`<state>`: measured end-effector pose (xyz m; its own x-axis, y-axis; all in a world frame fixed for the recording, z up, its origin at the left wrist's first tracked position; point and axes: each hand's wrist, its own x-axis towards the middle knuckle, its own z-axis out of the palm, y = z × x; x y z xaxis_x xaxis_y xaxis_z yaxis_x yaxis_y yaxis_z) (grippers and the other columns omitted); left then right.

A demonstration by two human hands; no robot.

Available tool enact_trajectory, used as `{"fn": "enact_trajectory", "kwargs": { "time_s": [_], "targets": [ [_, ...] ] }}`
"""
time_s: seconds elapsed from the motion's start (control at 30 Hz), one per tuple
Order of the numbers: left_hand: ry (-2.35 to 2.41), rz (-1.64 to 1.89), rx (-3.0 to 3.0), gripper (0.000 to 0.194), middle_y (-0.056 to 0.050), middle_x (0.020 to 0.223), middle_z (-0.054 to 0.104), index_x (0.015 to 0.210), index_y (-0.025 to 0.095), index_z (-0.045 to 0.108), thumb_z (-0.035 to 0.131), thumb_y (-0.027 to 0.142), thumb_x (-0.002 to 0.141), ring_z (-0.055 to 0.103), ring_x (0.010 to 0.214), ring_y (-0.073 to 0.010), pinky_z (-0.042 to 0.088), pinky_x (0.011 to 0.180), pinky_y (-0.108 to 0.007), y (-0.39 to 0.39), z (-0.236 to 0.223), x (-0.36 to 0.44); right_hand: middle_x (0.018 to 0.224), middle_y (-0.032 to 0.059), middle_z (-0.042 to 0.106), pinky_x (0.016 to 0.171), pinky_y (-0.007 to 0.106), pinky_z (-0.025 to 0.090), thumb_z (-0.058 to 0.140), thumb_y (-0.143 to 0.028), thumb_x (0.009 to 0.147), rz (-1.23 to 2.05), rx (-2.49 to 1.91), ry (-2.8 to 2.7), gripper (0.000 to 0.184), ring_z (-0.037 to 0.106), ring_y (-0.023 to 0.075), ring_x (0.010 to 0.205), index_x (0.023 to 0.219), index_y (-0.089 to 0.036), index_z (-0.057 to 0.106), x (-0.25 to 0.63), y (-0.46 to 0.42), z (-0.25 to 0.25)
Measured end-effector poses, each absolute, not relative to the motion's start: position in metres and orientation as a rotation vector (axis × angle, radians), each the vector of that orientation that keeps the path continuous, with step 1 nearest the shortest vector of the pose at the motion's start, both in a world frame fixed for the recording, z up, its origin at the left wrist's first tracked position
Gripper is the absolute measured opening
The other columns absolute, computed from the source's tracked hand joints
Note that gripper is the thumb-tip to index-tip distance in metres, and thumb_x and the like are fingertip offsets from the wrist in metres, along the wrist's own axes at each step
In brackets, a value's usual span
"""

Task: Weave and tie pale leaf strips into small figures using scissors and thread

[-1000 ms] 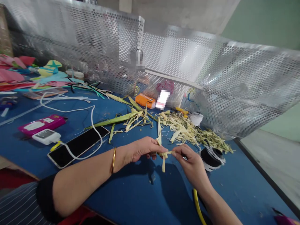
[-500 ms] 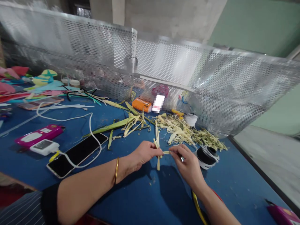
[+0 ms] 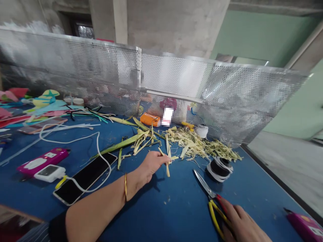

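Note:
Between the thumb and fingers of my left hand (image 3: 157, 160) are pale folded husk strips (image 3: 168, 163), crossed over each other and held above the blue table. My right hand (image 3: 239, 220) is at the lower right, its fingers closed around the handles of a pair of scissors (image 3: 205, 185) with red and yellow grips. The scissors' blades point up and left toward the strips, apart from them. Part of the handles is hidden under my fingers. A black spool wound with white cord (image 3: 219, 169) stands just beyond the scissors.
Shredded husk (image 3: 189, 141) and long green leaves (image 3: 123, 143) lie behind my hands. On the left are a phone (image 3: 84, 178), a white charging device (image 3: 50, 172) with its cable and a purple device (image 3: 42, 161). A perforated metal screen (image 3: 171, 74) borders the back.
My right hand has let go of the husk strip and moved down and right to the scissors. My left hand still pinches the strips. The view has tilted up slightly.

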<state>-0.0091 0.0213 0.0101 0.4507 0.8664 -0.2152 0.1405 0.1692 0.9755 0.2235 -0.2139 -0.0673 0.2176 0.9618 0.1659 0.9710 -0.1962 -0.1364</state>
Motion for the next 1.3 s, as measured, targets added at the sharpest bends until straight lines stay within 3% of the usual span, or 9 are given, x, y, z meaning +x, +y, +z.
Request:
{"fn": "enact_trajectory", "kwargs": {
  "time_s": [0.17, 0.27, 0.37, 0.43, 0.57, 0.7, 1.0, 1.17, 1.3],
  "targets": [
    [1.001, 0.631, 1.321, 0.011, 0.001, 0.055, 0.052, 0.063, 0.014, 0.067, 0.067, 0.025, 0.061, 0.03, 0.05, -0.0082, 0.02, 0.052, -0.026, 0.019, 0.015, -0.011, 0.087, 0.0111, 0.067, 0.065, 0.031, 0.05, 0.045, -0.01, 0.073, -0.147, -2.426, -1.759, 0.056, 0.068, 0.0254, 0.076, 0.128, -0.014, 0.056, 0.214, -0.2, -0.064],
    [0.992, 0.646, 1.305, 0.01, 0.004, 0.052, 0.048, 0.062, 0.015, 0.065, 0.067, 0.024, 0.062, 0.027, 0.048, -0.0078, 0.018, 0.052, -0.027, 0.018, 0.018, -0.012, 0.093, 0.0127, 0.07, 0.067, 0.032, 0.05, 0.046, -0.009, 0.068, -0.014, -2.463, -1.649, 0.062, 0.069, 0.0277, 0.079, 0.129, -0.014, 0.055, 0.211, -0.195, -0.058],
    [0.981, 0.667, 1.275, 0.01, 0.004, 0.05, 0.045, 0.061, 0.015, 0.065, 0.066, 0.024, 0.063, 0.026, 0.048, -0.0081, 0.018, 0.052, -0.027, 0.018, 0.019, -0.012, 0.094, 0.0099, 0.072, 0.067, 0.031, 0.051, 0.051, -0.022, 0.075, 0.342, -2.3, -1.478, 0.057, 0.07, 0.0274, 0.083, 0.132, -0.021, 0.051, 0.206, -0.198, -0.052],
    [0.977, 0.676, 1.257, 0.01, 0.005, 0.048, 0.043, 0.06, 0.016, 0.064, 0.067, 0.025, 0.064, 0.026, 0.048, -0.0083, 0.019, 0.052, -0.027, 0.017, 0.018, -0.011, 0.089, 0.007, 0.07, 0.062, 0.028, 0.051, 0.056, -0.035, 0.078, 0.635, -2.021, -1.349, 0.058, 0.068, 0.0233, 0.075, 0.134, -0.023, 0.049, 0.198, -0.2, -0.047],
    [0.995, 0.701, 1.261, 0.011, 0.007, 0.046, 0.039, 0.059, 0.016, 0.064, 0.068, 0.025, 0.063, 0.026, 0.048, -0.0081, 0.02, 0.052, -0.026, 0.015, 0.016, -0.01, 0.083, 0.0011, 0.06, 0.046, 0.022, 0.044, 0.068, -0.049, 0.074, 1.092, -1.532, -1.01, 0.069, 0.052, 0.0103, 0.05, 0.135, -0.024, 0.047, 0.168, -0.19, -0.035],
    [0.993, 0.774, 1.282, 0.014, 0.007, 0.045, 0.038, 0.059, 0.015, 0.065, 0.069, 0.027, 0.063, 0.027, 0.047, -0.0077, 0.021, 0.051, -0.025, 0.017, 0.014, -0.01, 0.073, -0.0034, 0.05, 0.04, 0.017, 0.037, 0.074, -0.06, 0.067, 1.33, -1.331, -0.936, 0.072, 0.042, 0.0048, 0.045, 0.125, -0.022, 0.051, 0.143, -0.17, -0.027],
    [0.971, 0.814, 1.283, 0.013, 0.004, 0.046, 0.045, 0.059, 0.016, 0.067, 0.068, 0.028, 0.064, 0.036, 0.048, -0.0103, 0.025, 0.051, -0.025, 0.019, 0.011, -0.009, 0.066, -0.0058, 0.048, 0.03, 0.016, 0.03, 0.065, -0.07, 0.068, 1.253, -1.512, -1.042, 0.076, 0.037, 0.0036, 0.035, 0.125, -0.022, 0.048, 0.139, -0.15, -0.029],
    [0.963, 0.787, 1.313, 0.012, 0.005, 0.046, 0.044, 0.061, 0.015, 0.068, 0.065, 0.026, 0.064, 0.035, 0.049, -0.0098, 0.025, 0.052, -0.025, 0.016, 0.008, -0.007, 0.057, -0.0088, 0.04, 0.032, 0.017, 0.031, 0.065, -0.071, 0.068, 1.193, -1.574, -1.062, 0.073, 0.035, 0.0049, 0.035, 0.12, -0.02, 0.052, 0.129, -0.142, -0.027],
    [0.937, 0.741, 1.305, 0.014, 0.005, 0.048, 0.044, 0.063, 0.014, 0.069, 0.065, 0.027, 0.063, 0.032, 0.048, -0.0085, 0.025, 0.052, -0.025, 0.013, 0.004, -0.005, 0.06, -0.0078, 0.041, 0.034, 0.018, 0.032, 0.066, -0.068, 0.071, 1.145, -1.583, -1.064, 0.067, 0.034, 0.0049, 0.039, 0.116, -0.02, 0.055, 0.124, -0.138, -0.02]
  ]
}}
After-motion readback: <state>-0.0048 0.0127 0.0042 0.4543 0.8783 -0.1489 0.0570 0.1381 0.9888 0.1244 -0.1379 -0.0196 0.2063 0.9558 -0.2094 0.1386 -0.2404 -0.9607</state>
